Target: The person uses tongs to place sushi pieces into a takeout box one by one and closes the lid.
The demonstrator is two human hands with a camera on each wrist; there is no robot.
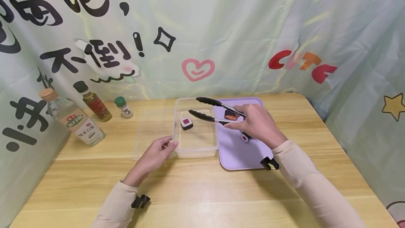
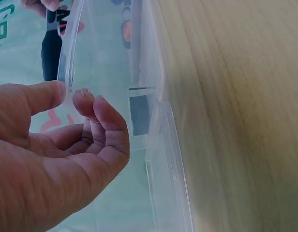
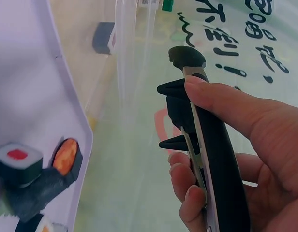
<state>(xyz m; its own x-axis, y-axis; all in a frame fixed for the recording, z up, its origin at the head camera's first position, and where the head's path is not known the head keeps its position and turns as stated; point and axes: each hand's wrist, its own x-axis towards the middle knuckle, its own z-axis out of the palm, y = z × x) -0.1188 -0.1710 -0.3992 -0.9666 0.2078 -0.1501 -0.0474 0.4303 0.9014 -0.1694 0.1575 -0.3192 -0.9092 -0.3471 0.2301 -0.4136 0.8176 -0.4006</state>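
Forearms [image 1: 311,185] reach forward, curled left hand [image 1: 155,154] pinching a clear box [image 1: 196,152], curled right hand [image 1: 257,124] gripping tongs [image 1: 210,101].

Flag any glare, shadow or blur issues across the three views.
Head: pale glare on the table at bottom center, soft shadow below the right sleeve. Left wrist: hazy, low contrast; the dark block seen through the clear container looks flat and washed out. Right wrist: lower-left sushi pieces look softer than the tongs.
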